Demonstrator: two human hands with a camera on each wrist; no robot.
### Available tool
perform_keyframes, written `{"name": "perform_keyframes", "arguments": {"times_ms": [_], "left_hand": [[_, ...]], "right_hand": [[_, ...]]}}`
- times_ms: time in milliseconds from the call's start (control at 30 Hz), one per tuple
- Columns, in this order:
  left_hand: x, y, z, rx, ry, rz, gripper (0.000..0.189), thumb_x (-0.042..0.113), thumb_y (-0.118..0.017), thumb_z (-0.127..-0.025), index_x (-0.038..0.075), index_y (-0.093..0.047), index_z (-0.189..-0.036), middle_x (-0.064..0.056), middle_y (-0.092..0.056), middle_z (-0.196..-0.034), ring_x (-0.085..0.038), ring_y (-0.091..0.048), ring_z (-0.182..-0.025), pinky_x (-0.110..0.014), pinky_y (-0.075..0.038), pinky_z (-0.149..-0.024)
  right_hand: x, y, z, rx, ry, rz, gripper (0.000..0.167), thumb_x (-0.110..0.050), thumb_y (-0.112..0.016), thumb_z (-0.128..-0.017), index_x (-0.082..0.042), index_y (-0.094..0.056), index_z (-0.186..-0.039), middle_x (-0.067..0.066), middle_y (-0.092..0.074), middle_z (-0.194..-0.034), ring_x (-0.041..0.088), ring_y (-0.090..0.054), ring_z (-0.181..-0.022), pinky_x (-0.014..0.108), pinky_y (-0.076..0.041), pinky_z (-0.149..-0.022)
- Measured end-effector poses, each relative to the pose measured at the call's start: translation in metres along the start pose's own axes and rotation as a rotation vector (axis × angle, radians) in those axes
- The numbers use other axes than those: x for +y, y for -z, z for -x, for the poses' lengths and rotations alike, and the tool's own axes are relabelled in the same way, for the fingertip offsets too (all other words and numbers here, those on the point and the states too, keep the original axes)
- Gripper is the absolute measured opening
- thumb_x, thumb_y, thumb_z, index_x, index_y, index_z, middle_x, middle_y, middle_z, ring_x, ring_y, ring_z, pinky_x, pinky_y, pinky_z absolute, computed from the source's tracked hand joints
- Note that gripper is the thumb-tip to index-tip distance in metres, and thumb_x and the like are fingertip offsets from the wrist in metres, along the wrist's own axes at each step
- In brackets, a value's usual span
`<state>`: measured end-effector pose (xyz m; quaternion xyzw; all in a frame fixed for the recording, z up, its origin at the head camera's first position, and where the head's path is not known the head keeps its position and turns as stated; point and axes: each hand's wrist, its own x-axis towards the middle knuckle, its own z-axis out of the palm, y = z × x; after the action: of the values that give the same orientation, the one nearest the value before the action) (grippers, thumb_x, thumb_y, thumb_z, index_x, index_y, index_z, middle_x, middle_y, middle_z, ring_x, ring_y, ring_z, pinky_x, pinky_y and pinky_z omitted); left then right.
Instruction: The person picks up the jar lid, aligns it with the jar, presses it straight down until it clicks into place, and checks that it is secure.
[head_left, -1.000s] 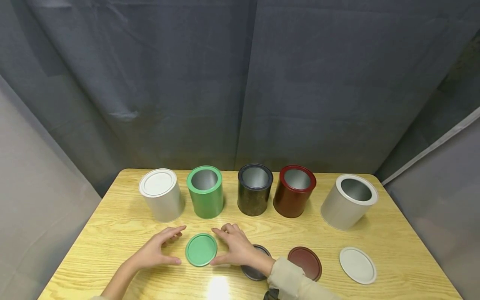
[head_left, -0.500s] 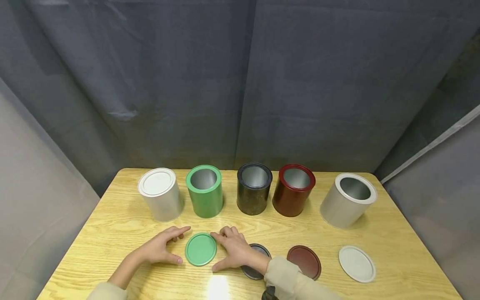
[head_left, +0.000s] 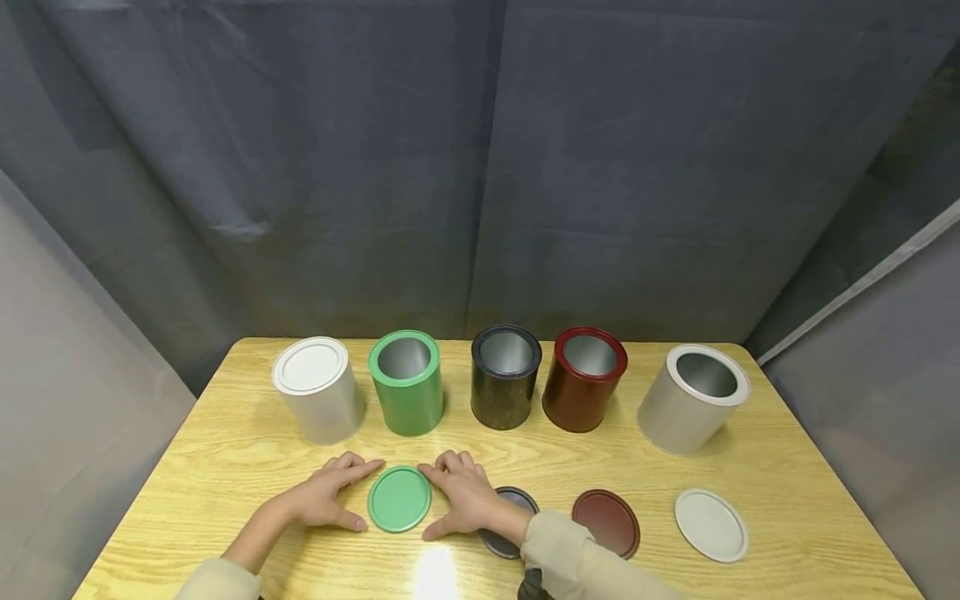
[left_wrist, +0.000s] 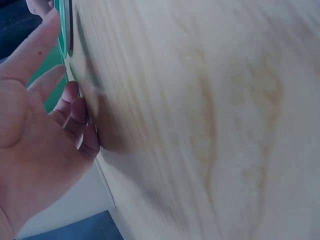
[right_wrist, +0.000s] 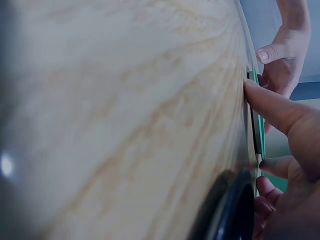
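Note:
A flat round green lid (head_left: 400,498) lies on the wooden table between the two hands. My left hand (head_left: 324,497) is at its left, thumb and index finger spread apart. On its other side is my right hand (head_left: 461,497), its index fingertip right at the lid's upper right edge and its thumb low beside the rim. In the right wrist view the green lid (right_wrist: 258,120) is seen edge-on, the right thumb and index finger along it. Behind the lid stands an uncovered green can (head_left: 408,400). Under the right wrist lies a black lid (head_left: 522,498), partly hidden.
Along the back stand a white can (head_left: 322,400) with its lid on, and uncovered black (head_left: 504,400), dark red (head_left: 581,398) and off-white (head_left: 678,412) cans. A dark red lid (head_left: 607,523) and an off-white lid (head_left: 711,525) lie at the right. Grey curtains (head_left: 360,167) surround the table.
My left hand has moved a little right, closer to the green lid. The right thumb has moved down, slightly away from the rim. The lid and cans stay in place.

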<state>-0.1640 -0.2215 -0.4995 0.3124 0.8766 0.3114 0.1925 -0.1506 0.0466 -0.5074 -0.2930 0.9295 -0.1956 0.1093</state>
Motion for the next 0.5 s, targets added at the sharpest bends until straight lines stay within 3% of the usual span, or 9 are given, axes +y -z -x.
{"name": "perform_keyframes", "arguments": {"times_ms": [233,500], "left_hand": [[0.003,-0.005,-0.001,0.035,-0.007,-0.096,0.086,0.048,-0.074,-0.066,0.007,-0.043,-0.136,0.003,-0.035,-0.1,-0.017,-0.031,-0.091,-0.036,-0.029,-0.077],[0.006,-0.011,-0.003,0.084,0.007,-0.179,0.086,0.05,-0.074,-0.064,0.011,-0.045,-0.135,0.004,-0.031,-0.097,-0.017,-0.029,-0.087,-0.032,-0.026,-0.07]], "right_hand": [[-0.003,0.001,-0.002,-0.002,-0.016,0.016,0.093,-0.055,-0.077,-0.06,-0.015,-0.042,-0.137,-0.008,-0.031,-0.098,0.012,-0.026,-0.084,0.023,-0.023,-0.067],[-0.004,0.003,-0.003,0.001,-0.018,0.048,0.094,-0.057,-0.077,-0.059,-0.017,-0.043,-0.137,-0.008,-0.031,-0.097,0.011,-0.025,-0.082,0.022,-0.024,-0.067]]}}
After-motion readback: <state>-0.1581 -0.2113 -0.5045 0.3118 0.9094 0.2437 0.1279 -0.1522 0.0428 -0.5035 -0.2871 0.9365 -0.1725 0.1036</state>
